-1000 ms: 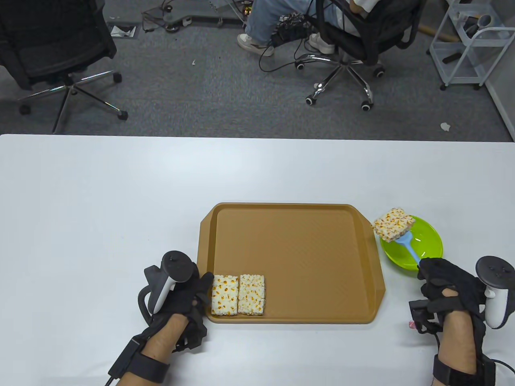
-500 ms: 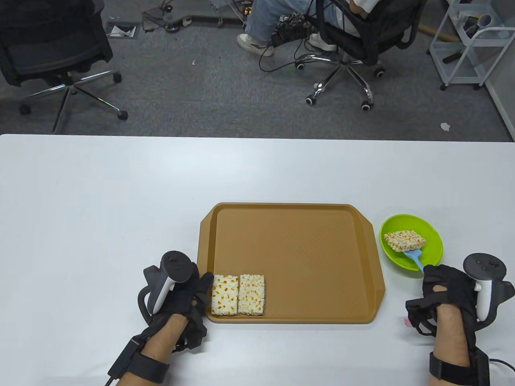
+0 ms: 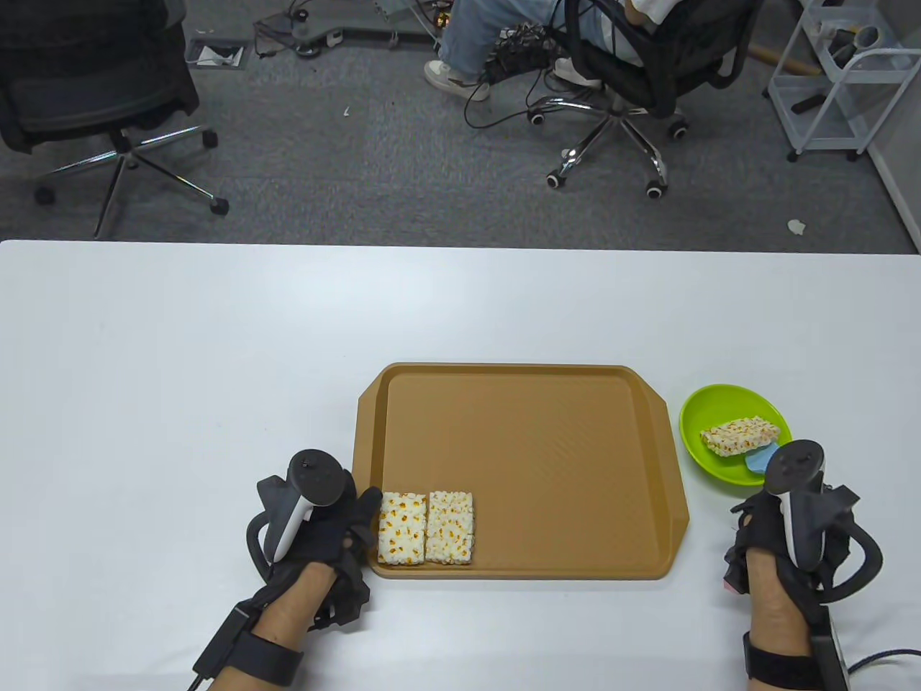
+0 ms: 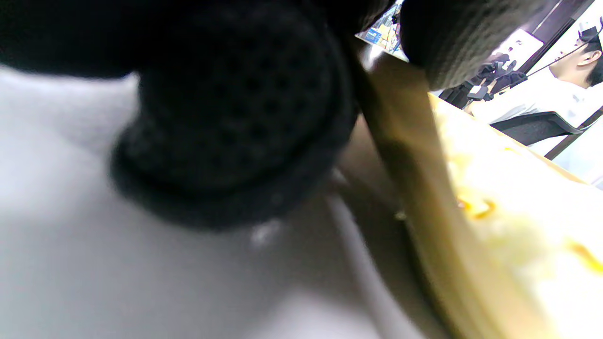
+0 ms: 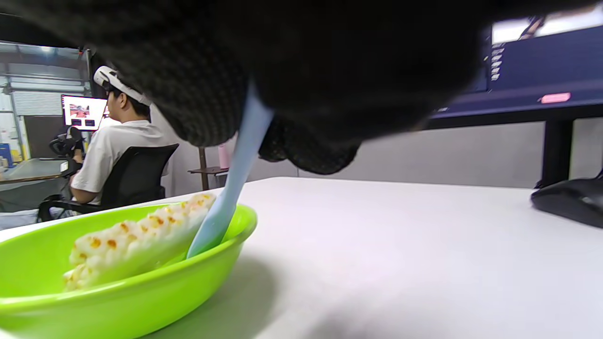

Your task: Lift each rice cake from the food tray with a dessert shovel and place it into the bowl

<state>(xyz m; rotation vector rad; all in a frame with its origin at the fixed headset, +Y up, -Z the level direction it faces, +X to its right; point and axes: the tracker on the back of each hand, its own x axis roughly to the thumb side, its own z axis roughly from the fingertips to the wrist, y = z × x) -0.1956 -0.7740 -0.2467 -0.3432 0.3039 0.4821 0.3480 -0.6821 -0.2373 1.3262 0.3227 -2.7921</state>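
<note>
Two rice cakes [image 3: 427,527] lie side by side in the near left corner of the brown food tray [image 3: 532,446]. A third rice cake [image 3: 740,436] leans inside the green bowl [image 3: 701,417], right of the tray. My right hand [image 3: 781,536] grips the light blue dessert shovel [image 3: 760,459]; its blade dips into the bowl beside that cake [image 5: 136,235], handle [image 5: 235,179] running up into my curled fingers. My left hand [image 3: 338,533] rests at the tray's near left corner, fingertips against the rim [image 4: 400,155], black glove [image 4: 235,117] on the table.
The white table [image 3: 216,345] stretches wide to the left and behind the tray. Beyond its far edge stand office chairs [image 3: 626,79], a seated person and a wire cart [image 3: 835,79]. A small pink thing [image 3: 729,584] lies by my right wrist.
The shovel carried the rice cake over the bowl, lowered it in and tipped it off. My right hand rolled over and drew nearer. The left hand stayed still.
</note>
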